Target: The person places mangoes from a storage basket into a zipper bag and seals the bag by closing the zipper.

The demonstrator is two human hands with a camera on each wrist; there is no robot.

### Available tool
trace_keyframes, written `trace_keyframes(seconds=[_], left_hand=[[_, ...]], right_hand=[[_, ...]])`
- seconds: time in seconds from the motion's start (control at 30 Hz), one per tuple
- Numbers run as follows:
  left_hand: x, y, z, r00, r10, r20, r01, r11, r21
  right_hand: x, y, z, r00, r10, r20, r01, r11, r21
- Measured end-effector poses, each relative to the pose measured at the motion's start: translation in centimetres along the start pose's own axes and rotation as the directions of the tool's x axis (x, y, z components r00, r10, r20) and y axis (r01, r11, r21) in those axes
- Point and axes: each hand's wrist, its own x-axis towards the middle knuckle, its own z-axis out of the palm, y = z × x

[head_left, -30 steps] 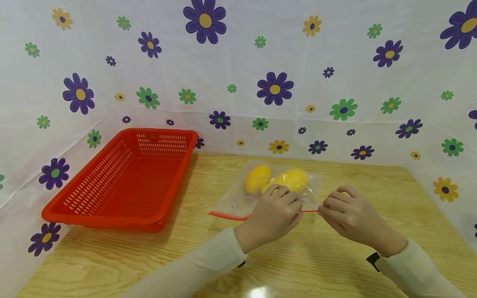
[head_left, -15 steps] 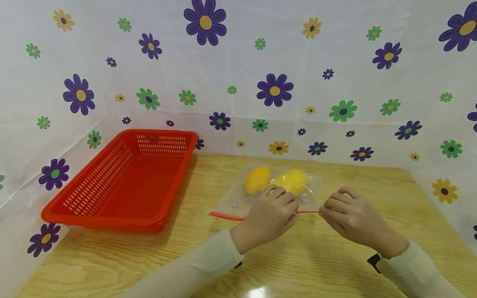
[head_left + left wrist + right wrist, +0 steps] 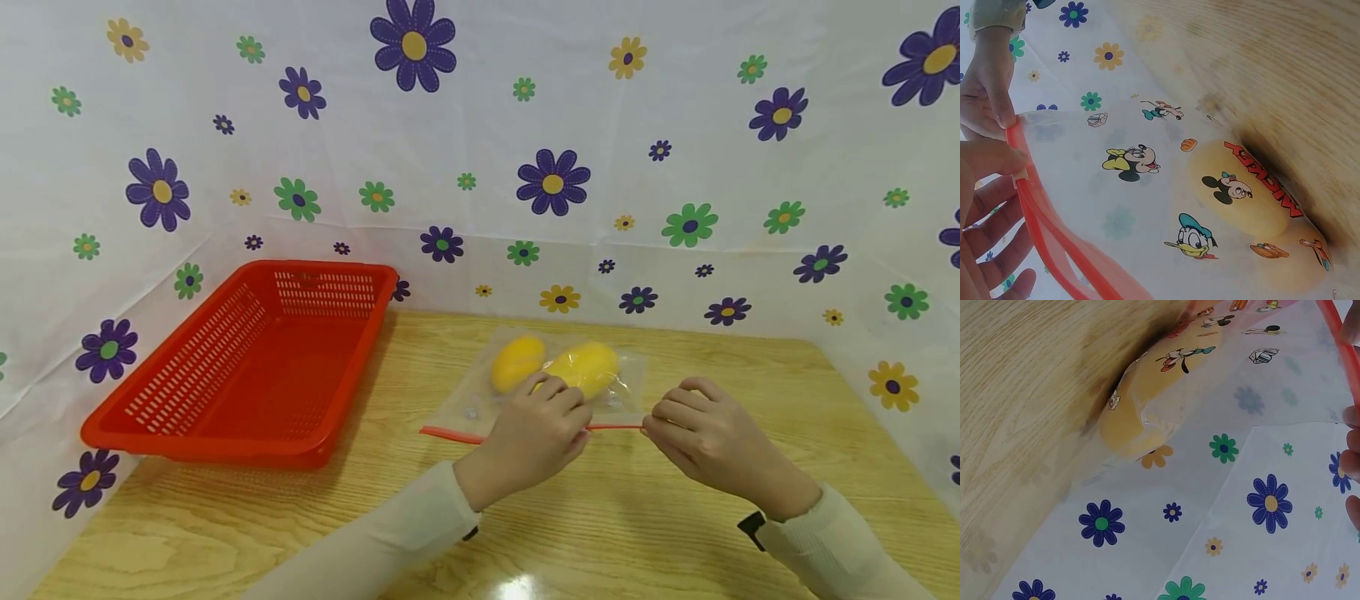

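A clear zip bag (image 3: 468,404) with a red zip strip (image 3: 450,434) lies on the table, cartoon figures printed on it. Inside are smooth yellow fruit-like things, one oval (image 3: 517,363) at left and a larger yellow mass (image 3: 592,367) at right. My left hand (image 3: 528,437) pinches a small pale slider (image 3: 1019,177) on the strip; left of it the strip's two edges stand apart in the left wrist view. At the bag's right corner, my right hand (image 3: 708,433) pinches the end of the strip. The strip runs taut between both hands.
A red plastic basket (image 3: 330,437) with slotted sides stands on the left of the wooden table (image 3: 622,542). Behind and around the table hangs a white cloth (image 3: 450,125) printed with flowers.
My left hand has slid a little to the left along the red strip, so more of it shows between the hands. The right hand stays at the bag's corner.
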Motion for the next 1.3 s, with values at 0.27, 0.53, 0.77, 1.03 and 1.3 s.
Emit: trace_keyframes(seconds=[0.27, 0.53, 0.77, 1.03, 1.3], left_hand=[[-0.2, -0.3, -0.3, 1.000, -0.003, 0.006, 0.003, 1.000, -0.019], [-0.6, -0.6, -0.4, 1.000, 0.009, -0.004, -0.009, 1.000, -0.010], [-0.7, -0.8, -0.3, 0.999, 0.036, -0.013, -0.036, 0.999, -0.012], [-0.5, -0.7, -0.5, 0.999, 0.044, -0.026, -0.044, 0.999, 0.006], [-0.5, -0.7, -0.3, 0.999, 0.038, -0.035, -0.038, 0.999, -0.005]], right_hand=[[-0.1, 0.0, -0.1, 0.999, 0.017, 0.029, -0.016, 1.000, -0.004], [0.1, -0.1, -0.2, 1.000, 0.008, 0.002, -0.008, 1.000, 0.006], [0.0, -0.1, -0.2, 0.999, 0.031, 0.010, -0.031, 0.999, 0.008], [0.9, -0.4, -0.1, 0.997, 0.063, 0.042, -0.060, 0.997, -0.053], [2.2, -1.2, 1.0, 0.997, 0.038, 0.061, -0.034, 0.998, -0.058]])
